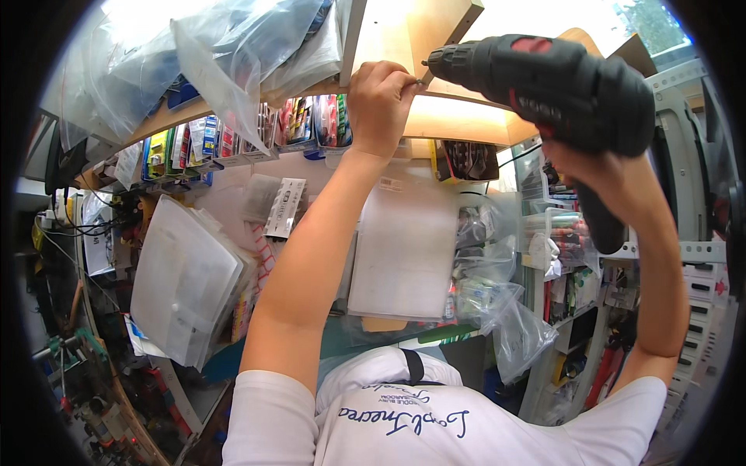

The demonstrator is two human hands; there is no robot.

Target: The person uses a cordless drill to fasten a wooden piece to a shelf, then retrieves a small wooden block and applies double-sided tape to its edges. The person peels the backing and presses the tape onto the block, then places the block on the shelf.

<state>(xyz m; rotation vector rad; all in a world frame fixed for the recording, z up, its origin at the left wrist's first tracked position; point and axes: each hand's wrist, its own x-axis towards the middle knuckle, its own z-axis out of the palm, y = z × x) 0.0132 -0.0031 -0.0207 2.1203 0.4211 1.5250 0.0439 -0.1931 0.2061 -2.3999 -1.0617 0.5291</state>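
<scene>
My left hand (378,107) is raised against the edge of a pale wooden shelf (387,48). Its thumb and forefinger pinch a small screw-like metal piece (420,82), too small to make out fully. On the right, my right hand (590,175) wraps round the handle of a black cordless drill (559,93) with red details. The drill lies level, its chuck pointing left towards the wood. Its short tip is just above and right of my left fingertips, apart from the pinched piece.
Clear plastic bags (233,54) fill the upper left shelf. Below it stand bins of colourful packets (299,120). A translucent folder case (183,276) and a flat clear plastic box (404,248) lie below my hands. A crumpled bag (517,334) and white drawers (699,311) are on the right.
</scene>
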